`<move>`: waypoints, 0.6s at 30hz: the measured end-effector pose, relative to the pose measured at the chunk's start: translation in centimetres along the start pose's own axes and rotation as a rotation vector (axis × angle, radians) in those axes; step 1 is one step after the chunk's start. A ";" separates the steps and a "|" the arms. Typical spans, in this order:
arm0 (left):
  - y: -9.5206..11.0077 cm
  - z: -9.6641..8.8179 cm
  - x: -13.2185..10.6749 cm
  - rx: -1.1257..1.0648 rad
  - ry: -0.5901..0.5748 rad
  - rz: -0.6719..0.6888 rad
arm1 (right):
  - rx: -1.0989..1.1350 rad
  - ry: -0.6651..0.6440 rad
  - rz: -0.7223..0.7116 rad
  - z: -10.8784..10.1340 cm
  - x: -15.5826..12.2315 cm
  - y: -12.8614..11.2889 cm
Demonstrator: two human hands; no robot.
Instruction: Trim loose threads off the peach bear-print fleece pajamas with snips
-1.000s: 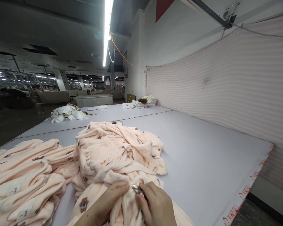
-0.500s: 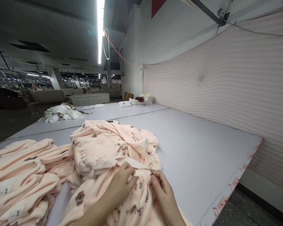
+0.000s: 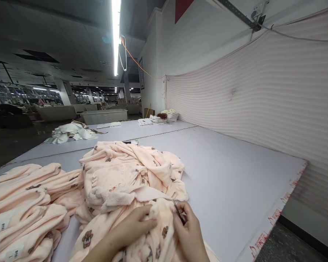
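Observation:
A peach fleece garment [image 3: 98, 222] with a bear print lies bunched up in front of me. My left hand [image 3: 140, 220] is closed on a fold of it, thumb and fingers pinching the cloth. Just to the right, my right hand [image 3: 188, 222] grips small dark thread snips [image 3: 179, 211], their pointed blades directed up and left beside the fabric edge. Part of the snips is covered by my fingers. Behind both hands rises a heap of the same fleece [image 3: 131, 167], with a paler strip of cloth [image 3: 142, 192] across its front.
Folded peach fleece pieces [image 3: 24, 193] with white labels lie on the left. A grey-white table [image 3: 221, 174] stretches out to the right, its edge marked with red-printed tape. White cloth [image 3: 72, 131] and a stack of folded pieces [image 3: 166, 115] are farther back. Striped fabric [image 3: 248, 94] covers the wall.
The left hand has shifted slightly down and left, turning the garment so another bear print shows between the hands. The snips' blades have tilted and show more fully in the right hand.

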State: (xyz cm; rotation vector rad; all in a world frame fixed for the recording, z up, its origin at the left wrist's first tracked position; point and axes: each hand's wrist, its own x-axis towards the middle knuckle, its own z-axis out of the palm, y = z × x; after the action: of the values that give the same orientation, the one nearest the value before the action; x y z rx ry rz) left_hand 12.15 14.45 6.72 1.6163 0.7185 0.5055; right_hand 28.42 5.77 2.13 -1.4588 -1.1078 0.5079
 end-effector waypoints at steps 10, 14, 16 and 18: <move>-0.8 -3.1 -1.7 -0.260 -0.050 -0.015 | -0.049 -0.037 -0.085 4.7 -1.5 -2.3; -2.6 -3.0 -2.3 -0.220 0.177 -0.023 | -0.120 -0.086 -0.068 4.3 -1.2 -1.6; -3.5 -3.1 -2.8 -0.222 0.219 0.015 | -0.155 -0.123 -0.066 3.6 -1.2 -1.2; -4.1 -3.1 -3.2 -0.238 0.220 0.043 | -0.168 -0.159 -0.102 3.4 -1.4 -1.2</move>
State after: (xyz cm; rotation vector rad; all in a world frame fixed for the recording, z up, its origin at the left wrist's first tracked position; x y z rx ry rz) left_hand 7.09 14.73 3.48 1.3687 0.7569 0.7800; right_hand 24.63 6.22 2.07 -1.5173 -1.3710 0.4739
